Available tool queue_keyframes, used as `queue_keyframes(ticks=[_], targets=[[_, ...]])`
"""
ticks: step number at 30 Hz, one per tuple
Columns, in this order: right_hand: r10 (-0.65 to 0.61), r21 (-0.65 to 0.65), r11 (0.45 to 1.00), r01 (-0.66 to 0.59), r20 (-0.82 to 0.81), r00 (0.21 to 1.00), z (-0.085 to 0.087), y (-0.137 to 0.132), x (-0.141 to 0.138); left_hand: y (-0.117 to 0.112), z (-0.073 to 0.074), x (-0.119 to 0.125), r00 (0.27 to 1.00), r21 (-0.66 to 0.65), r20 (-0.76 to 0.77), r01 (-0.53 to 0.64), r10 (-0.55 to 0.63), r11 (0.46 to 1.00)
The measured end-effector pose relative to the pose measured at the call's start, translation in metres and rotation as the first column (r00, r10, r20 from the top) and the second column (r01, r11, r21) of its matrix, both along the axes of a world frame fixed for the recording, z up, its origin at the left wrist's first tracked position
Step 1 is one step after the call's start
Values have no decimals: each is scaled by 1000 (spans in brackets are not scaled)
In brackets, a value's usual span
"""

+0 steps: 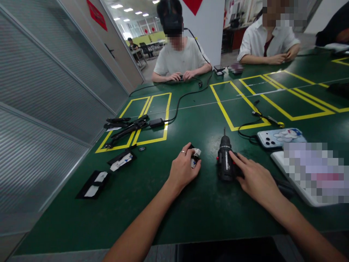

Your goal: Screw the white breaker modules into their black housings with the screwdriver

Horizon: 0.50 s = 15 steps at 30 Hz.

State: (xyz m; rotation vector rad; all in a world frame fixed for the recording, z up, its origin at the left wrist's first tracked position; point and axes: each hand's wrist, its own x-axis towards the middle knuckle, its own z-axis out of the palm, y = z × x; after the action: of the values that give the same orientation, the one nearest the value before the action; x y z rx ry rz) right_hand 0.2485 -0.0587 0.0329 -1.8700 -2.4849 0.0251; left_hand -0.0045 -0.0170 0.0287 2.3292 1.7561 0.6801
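Note:
My left hand (183, 168), with a ring on one finger, is closed around a small black-and-white piece (195, 153) on the green table. The fingers cover part of that piece, so I cannot make out its kind. A black cordless drill (225, 163) lies on its side to the right, its bit pointing away from me. My right hand (255, 178) grips the drill's handle, with the index finger stretched along the body. The handle is partly hidden beneath the palm.
Left on the green table (152, 203) are black pieces with white labels (94, 185) and folded black stands (131, 127) with a cable. A phone (282, 138) and a white-edged slab (297, 182) lie right. Two people sit across, one wearing a headset.

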Motion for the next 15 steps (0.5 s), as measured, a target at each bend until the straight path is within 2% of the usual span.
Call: queue_keyframes(ticks=[5, 11, 15], targets=[[8, 14, 1000, -9, 23, 1000, 0, 1, -1, -2, -3, 0, 999, 18, -27, 44, -43, 999], [16, 10, 1000, -16, -1, 1000, -1, 1, 0, -6, -5, 0, 985, 55, -164, 64, -54, 996], [78, 16, 997, -78, -12, 997, -3, 0, 1, -9, -4, 2, 984, 69, -169, 65, -52, 996]])
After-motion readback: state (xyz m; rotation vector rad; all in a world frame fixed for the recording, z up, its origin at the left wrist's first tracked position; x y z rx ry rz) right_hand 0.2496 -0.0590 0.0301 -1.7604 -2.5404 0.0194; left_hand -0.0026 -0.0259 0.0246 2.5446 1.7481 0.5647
